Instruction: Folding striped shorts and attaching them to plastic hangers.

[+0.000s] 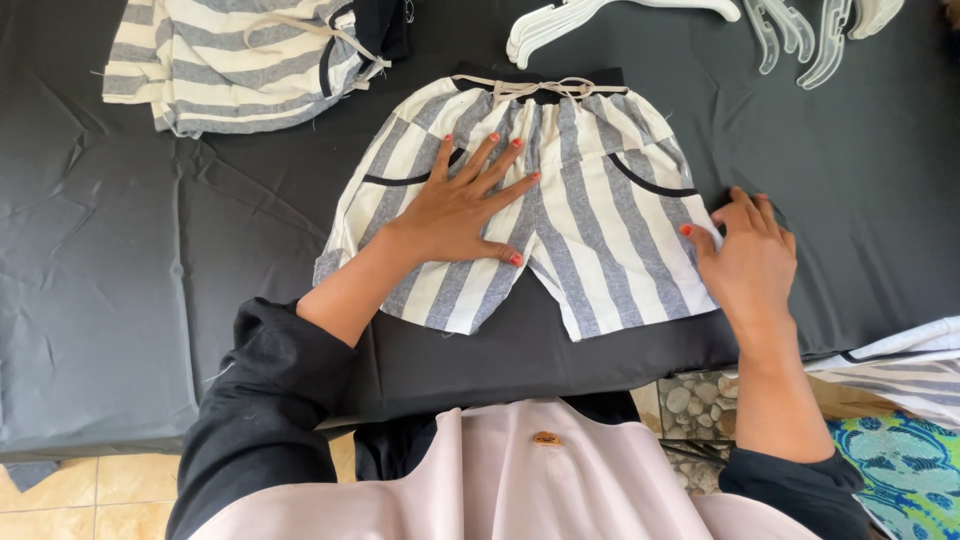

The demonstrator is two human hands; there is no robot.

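Note:
A small pair of grey-and-white striped shorts (590, 230) lies flat on a black cloth-covered table (120, 260), its black waistband and beige drawstring at the far side. My left hand (460, 205) rests flat on the left leg of the shorts, fingers spread. At the outer edge of the right leg, my right hand (745, 255) has its fingertips touching the hem. Neither hand grips anything.
A stack of folded striped garments (235, 55) sits at the far left. White plastic hangers (600, 15) and clear hangers (810, 35) lie along the far edge. More striped fabric (900, 365) and a blue patterned cloth (900, 465) lie at the right, over a tiled floor.

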